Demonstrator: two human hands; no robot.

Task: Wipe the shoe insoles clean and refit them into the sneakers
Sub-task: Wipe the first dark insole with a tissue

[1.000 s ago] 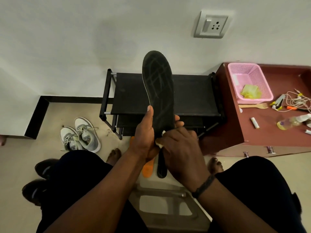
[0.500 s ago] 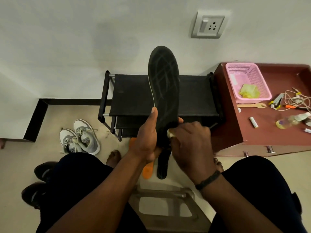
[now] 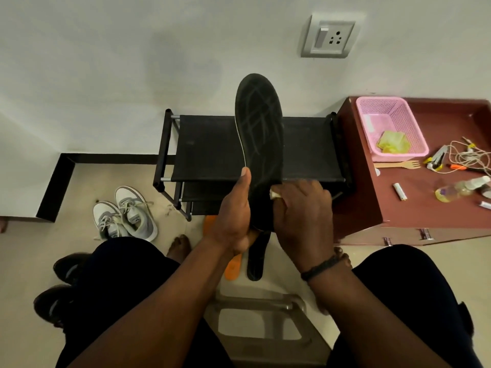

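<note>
The left hand grips the black insole, toe at twelve o'clock. The right hand pinches a small wipe against it. Wiping step; next, rub upward.

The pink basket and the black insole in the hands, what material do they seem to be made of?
Pink basket: most likely moulded plastic; its walls are a regular perforated mesh with a slight sheen.
Black insole: probably foam with a matte fabric face; a pale thin edge shows along its side, and faint light streaks cross it.
</note>
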